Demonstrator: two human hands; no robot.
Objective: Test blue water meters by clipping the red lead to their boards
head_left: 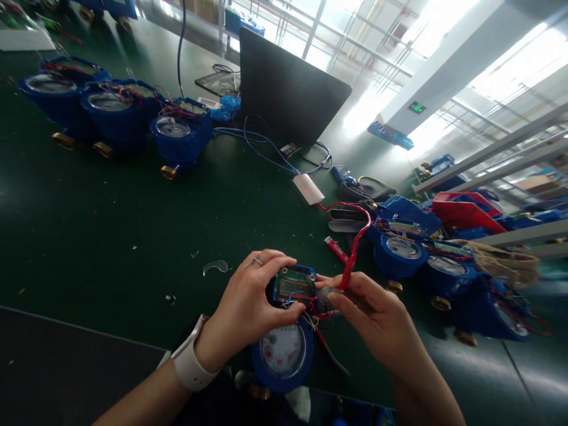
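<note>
A blue water meter (284,355) with a round dial stands at the table's near edge. Its small display module (293,285) sits at the top, with thin wires spilling out beneath. My left hand (248,307), with a ring and a white watch strap, curls round the module's left side. My right hand (373,319) pinches a small connector on the end of a red cable (357,236) against the module's right side. The red cable runs up to a white box (308,189).
Three blue meters (119,112) stand at the back left, several more (444,266) at the right. A dark laptop (288,89) with blue cables sits behind. A red tool (336,249) and bits of clear plastic (215,267) lie on the green table (110,225).
</note>
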